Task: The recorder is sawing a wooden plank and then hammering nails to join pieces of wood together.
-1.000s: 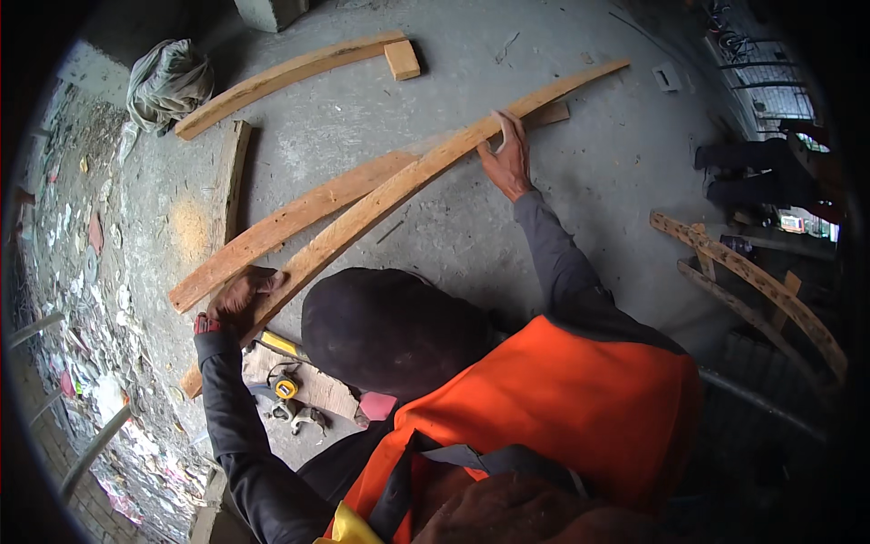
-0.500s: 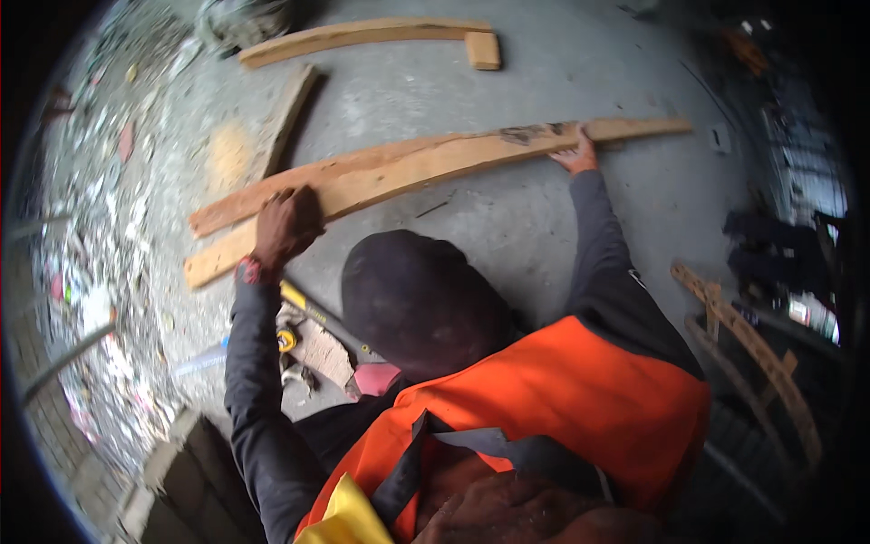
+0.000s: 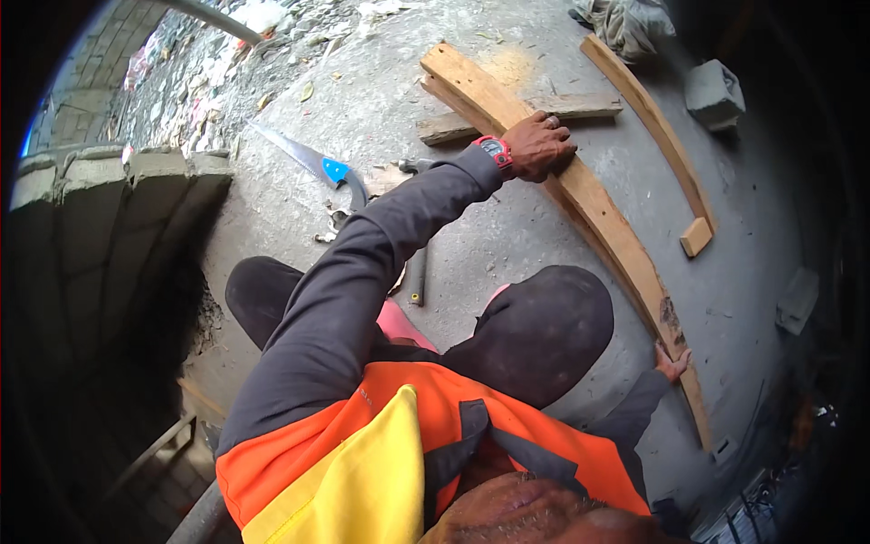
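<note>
A long wooden plank lies slantwise across the floor, dark-marked near its lower right end. Most of a second plank is hidden under it, with only a thin edge showing. My left hand, with a red watch at the wrist, is closed over the upper plank toward its far end. Lower down, my right hand grips the same plank by its edge near the dark marks. Beneath the planks' far part a shorter wooden piece lies crosswise on the concrete.
A handsaw with a blue-and-black handle lies left of my left forearm. Another long board and a small wood block are at the right. A concrete block stands beyond. A grey block wall rises at the left.
My view has swung round, so the planks now run from upper middle to lower right. Their far ends, spread apart before, now nearly overlap. Both hands stay on the wood.
</note>
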Tool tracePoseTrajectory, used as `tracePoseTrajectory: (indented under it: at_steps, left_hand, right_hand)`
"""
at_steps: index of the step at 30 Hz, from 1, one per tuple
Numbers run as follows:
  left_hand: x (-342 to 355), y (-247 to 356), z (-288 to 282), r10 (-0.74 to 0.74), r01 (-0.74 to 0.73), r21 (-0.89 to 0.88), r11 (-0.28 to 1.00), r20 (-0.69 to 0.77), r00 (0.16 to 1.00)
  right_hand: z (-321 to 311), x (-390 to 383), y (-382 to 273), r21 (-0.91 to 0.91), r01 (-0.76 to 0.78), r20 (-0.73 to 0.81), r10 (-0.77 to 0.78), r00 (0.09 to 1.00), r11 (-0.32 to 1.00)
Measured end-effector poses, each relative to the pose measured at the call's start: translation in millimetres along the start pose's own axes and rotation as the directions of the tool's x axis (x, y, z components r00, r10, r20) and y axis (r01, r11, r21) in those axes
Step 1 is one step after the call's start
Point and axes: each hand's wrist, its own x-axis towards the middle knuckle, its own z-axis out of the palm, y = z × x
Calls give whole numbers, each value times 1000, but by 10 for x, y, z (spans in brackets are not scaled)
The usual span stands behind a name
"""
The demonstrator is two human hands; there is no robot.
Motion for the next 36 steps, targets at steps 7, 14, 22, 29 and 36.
tracePoseTrajectory:
  at_steps: [7, 14, 22, 29, 36]
  left_hand:
    - [-38, -69, 56, -26, 23, 33, 999, 95, 995]
    - [-74, -61, 122, -53, 51, 24, 998, 114, 992]
    - [-25, -30, 133, -37, 39, -11, 999, 131, 991]
    - [-71, 10, 208, -42, 43, 1, 999, 91, 995]
    - [-64, 30, 200, -43, 45, -33, 998, 55, 998]
  right_hand:
    - [-70, 221, 125, 59, -7, -130, 15, 991, 998]
    - [-97, 403, 151, 53, -58, -146, 65, 987, 997]
    - [23, 299, 166, 3, -51, -232, 50, 971, 999]
    - [131, 90, 510, -290, 74, -472, -210, 856, 954]
    - [39, -168, 703, 263, 117, -102, -93, 990, 958]
